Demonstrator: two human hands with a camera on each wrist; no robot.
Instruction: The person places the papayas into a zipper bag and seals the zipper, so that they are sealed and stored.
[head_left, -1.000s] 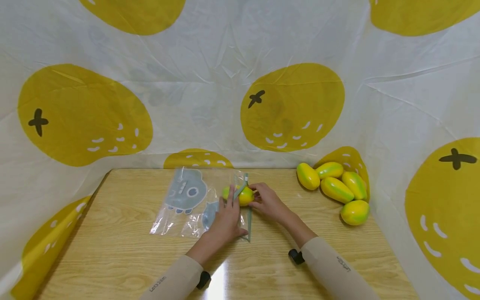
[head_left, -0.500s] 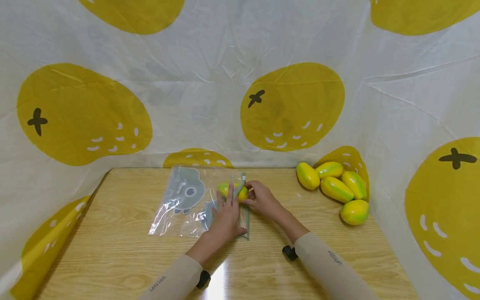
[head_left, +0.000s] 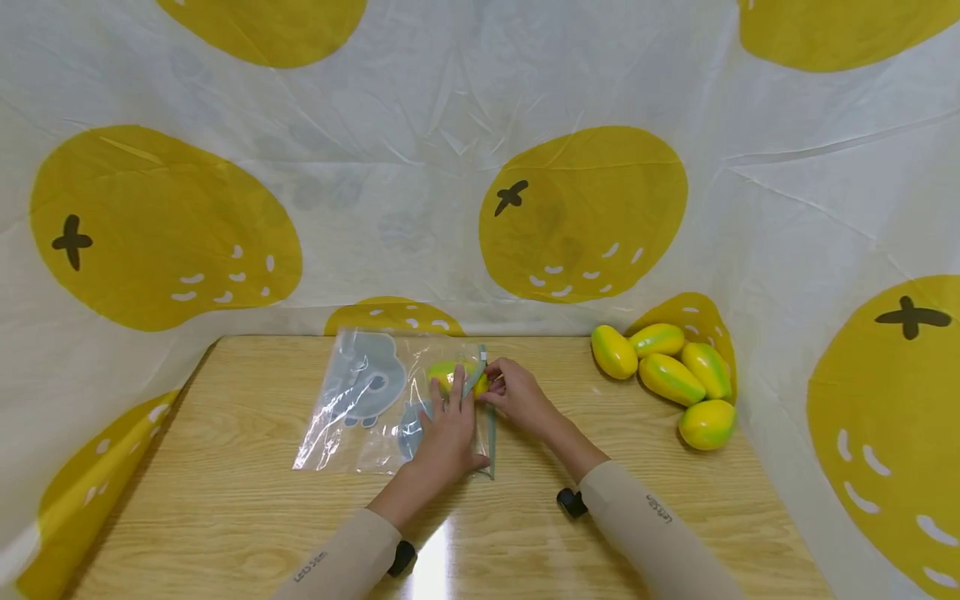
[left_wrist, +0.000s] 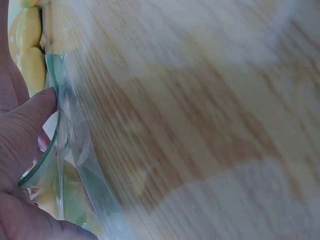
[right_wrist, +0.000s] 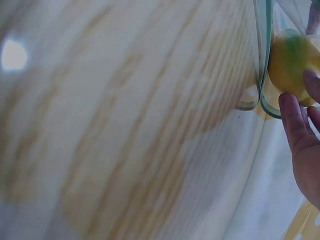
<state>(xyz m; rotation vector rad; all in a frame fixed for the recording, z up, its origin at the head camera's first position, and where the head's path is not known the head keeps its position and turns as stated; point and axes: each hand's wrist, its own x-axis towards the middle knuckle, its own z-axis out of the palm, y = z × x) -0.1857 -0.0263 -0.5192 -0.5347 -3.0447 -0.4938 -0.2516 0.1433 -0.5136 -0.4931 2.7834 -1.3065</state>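
Observation:
A clear plastic zip bag (head_left: 318, 450) with grey-blue cartoon prints lies flat on the table, its green zip mouth (head_left: 491, 442) facing right. A yellow-green mango (head_left: 442, 372) is mostly inside that mouth. My left hand (head_left: 447, 437) rests on the bag with spread, fairly straight fingers, and its thumb (left_wrist: 42, 105) touches the zip edge. At the mango's right end, my right hand (head_left: 521, 400) holds it between thumb and fingers. Seen from the right wrist, the mango (right_wrist: 290, 62) sits behind the parted edge. Part of it is hidden under the left fingers.
Several loose mangoes (head_left: 671, 379) lie grouped at the table's back right corner. A white cloth (head_left: 420, 208) with yellow fruit prints rises behind and at both sides of the wooden table (head_left: 247, 517).
The mango has slid left, deeper into the bag, with my right hand moving left behind it. The bag has shifted slightly left. My left hand has stayed nearly in place.

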